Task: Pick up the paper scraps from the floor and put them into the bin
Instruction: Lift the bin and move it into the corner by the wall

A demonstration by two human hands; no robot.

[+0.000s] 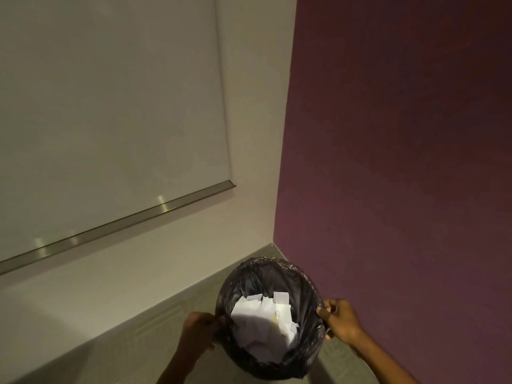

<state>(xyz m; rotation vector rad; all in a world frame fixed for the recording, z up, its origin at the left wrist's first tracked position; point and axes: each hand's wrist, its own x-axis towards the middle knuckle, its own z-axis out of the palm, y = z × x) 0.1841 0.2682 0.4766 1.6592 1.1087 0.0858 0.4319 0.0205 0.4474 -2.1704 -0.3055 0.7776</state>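
A round bin (310, 297) lined with a black plastic bag stands in the room's corner, low in the head view. White paper scraps (263, 322) fill its inside. My left hand (198, 332) grips the bin's left rim with curled fingers. My right hand (339, 320) grips the right rim, fingers pinching the bag's edge. No scraps show on the visible floor.
A cream wall (171, 261) with a whiteboard (110, 106) and its metal tray (116, 223) runs along the left. A dark purple wall (401, 162) rises on the right, close behind the bin. Grey carpet floor (133, 353) lies below.
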